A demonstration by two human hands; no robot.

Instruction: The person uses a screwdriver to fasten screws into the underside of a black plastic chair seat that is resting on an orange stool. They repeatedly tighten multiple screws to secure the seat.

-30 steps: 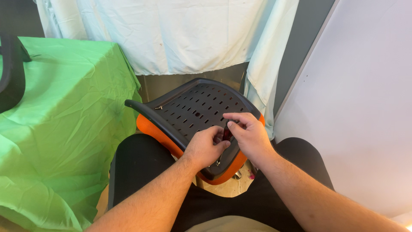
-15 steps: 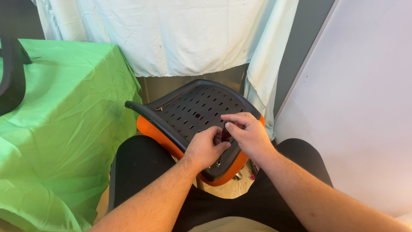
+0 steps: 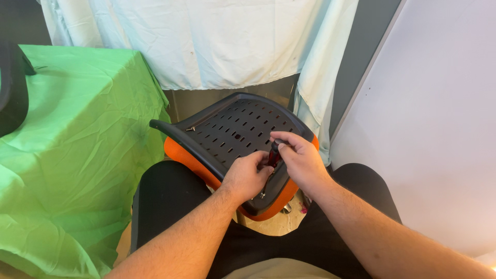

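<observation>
A black perforated plastic chair seat pan (image 3: 232,129) with an orange cushion (image 3: 181,155) under it rests tilted on my knees. My right hand (image 3: 302,160) grips a small screwdriver (image 3: 274,154) with a dark red handle, held upright against the pan's near part. My left hand (image 3: 248,175) is closed beside it, its fingers pinched at the tool's lower end on the pan. A small screw (image 3: 190,128) sticks out near the pan's left rim. The tool's tip is hidden by my fingers.
A table covered in green cloth (image 3: 72,155) stands to my left, with a black object (image 3: 13,88) at its far left edge. Pale cloth (image 3: 217,41) hangs behind the seat. A white wall panel (image 3: 439,129) is on the right.
Both hands stay on the seat pan at the same spot. The right hand has shifted only slightly around the screwdriver's handle.
</observation>
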